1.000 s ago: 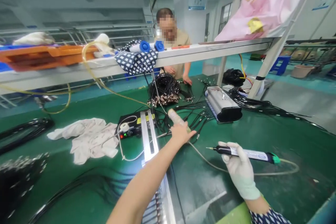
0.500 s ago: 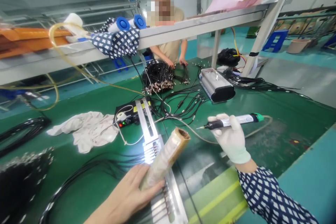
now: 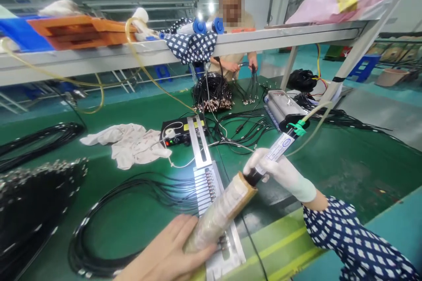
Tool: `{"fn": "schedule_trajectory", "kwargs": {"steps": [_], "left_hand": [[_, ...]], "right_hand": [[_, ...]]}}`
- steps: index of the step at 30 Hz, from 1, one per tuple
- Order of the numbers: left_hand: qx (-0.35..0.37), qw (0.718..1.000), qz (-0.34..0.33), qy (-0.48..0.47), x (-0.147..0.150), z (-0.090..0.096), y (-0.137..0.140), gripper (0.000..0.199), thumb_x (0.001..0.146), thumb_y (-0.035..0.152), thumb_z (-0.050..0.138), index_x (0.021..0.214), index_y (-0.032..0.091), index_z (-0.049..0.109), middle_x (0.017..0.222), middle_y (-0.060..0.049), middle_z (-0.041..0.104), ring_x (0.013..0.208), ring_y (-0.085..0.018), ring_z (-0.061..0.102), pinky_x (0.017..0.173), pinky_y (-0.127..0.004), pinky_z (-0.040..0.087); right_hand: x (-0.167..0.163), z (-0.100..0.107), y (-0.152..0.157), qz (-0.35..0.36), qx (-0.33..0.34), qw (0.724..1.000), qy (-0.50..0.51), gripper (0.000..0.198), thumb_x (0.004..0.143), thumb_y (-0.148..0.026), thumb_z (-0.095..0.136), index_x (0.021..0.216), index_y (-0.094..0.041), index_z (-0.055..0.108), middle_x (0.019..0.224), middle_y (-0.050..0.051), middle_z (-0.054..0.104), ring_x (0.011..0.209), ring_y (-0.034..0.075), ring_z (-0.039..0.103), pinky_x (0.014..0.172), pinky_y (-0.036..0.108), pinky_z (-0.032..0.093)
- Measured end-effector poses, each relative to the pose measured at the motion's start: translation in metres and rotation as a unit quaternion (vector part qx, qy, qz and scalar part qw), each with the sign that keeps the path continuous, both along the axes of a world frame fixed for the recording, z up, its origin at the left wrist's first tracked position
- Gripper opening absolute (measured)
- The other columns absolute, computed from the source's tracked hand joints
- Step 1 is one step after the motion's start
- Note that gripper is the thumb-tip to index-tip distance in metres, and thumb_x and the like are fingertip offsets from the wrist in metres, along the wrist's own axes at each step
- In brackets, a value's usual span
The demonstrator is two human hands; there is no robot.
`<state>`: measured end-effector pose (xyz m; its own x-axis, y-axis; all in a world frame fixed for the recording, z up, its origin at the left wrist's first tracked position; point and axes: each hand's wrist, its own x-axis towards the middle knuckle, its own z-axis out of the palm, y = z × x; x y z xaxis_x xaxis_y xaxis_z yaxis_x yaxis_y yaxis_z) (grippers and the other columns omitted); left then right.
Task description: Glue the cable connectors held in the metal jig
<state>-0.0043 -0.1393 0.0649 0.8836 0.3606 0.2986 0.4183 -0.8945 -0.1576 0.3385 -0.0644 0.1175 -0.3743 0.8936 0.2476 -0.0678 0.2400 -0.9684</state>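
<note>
My bare left hand [image 3: 174,246] grips a cardboard tube [image 3: 220,210] wrapped in clear film, its open end tilted up and to the right. In my gloved right hand [image 3: 280,173] is a glue dispensing syringe [image 3: 276,151] with a green cap and a hose. The syringe's tip end is inside the mouth of the tube, so its needle is hidden. Beneath the tube lies a metal fixture [image 3: 201,173] with a row of cable ends set in its slots. Black cables [image 3: 141,180] run from it to the left in a loop.
Behind the fixture stand a black control box [image 3: 176,134] and a white cloth [image 3: 127,142]. A silver-black device [image 3: 285,105] sits at the back right. Cable bundles [image 3: 39,210] lie at left. A shelf beam [image 3: 244,39] crosses above; a co-worker [image 3: 237,22] handles cables beyond it.
My right hand has moved the syringe left and down, tilting it so its tip went into the tube's mouth. The view has shifted left. The co-worker's hands have lifted some cables.
</note>
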Motion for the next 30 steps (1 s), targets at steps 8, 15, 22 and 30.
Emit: {"fn": "schedule_trajectory", "kwargs": {"steps": [8,15,22,30], "left_hand": [[-0.025,0.998,0.008,-0.062,0.005,-0.005,-0.011,0.048,0.086,0.021,0.056,0.132,0.033,0.056,0.109,-0.011,0.054,0.092,-0.02,0.053,0.077,-0.032,0.055],[-0.057,0.998,0.03,-0.012,-0.007,-0.008,-0.023,0.05,0.087,0.034,0.061,0.136,0.038,0.053,0.11,-0.01,0.061,0.094,-0.022,0.058,0.079,-0.031,0.055],[-0.082,0.985,0.114,-0.098,-0.008,-0.066,-0.033,0.068,0.085,0.039,0.064,0.146,0.048,0.035,0.11,-0.008,0.061,0.087,-0.02,0.059,0.072,-0.029,0.055],[-0.148,0.982,0.037,-0.11,0.01,-0.074,-0.031,0.078,0.083,0.044,0.069,0.15,0.048,0.028,0.128,-0.01,0.053,0.1,-0.023,0.057,0.082,-0.033,0.054]], "right_hand": [[-0.034,-0.027,0.002,0.013,-0.016,0.999,0.042,0.037,0.095,-0.051,0.055,0.109,-0.02,0.07,0.107,0.007,0.066,0.092,0.02,0.061,0.082,0.034,0.05],[-0.048,-0.037,-0.004,0.147,-0.11,0.982,0.032,0.045,0.093,-0.047,0.059,0.13,-0.021,0.062,0.129,0.01,0.064,0.123,0.028,0.056,0.11,0.047,0.039],[-0.046,-0.04,0.004,0.159,-0.192,0.956,0.157,0.063,0.09,-0.062,0.062,0.138,-0.021,0.054,0.132,0.014,0.062,0.115,0.025,0.063,0.106,0.043,0.045],[-0.052,-0.058,-0.006,0.04,-0.067,0.996,0.035,0.054,0.104,-0.054,0.031,0.131,-0.017,0.059,0.121,0.015,0.07,0.11,0.024,0.069,0.097,0.043,0.056]]}}
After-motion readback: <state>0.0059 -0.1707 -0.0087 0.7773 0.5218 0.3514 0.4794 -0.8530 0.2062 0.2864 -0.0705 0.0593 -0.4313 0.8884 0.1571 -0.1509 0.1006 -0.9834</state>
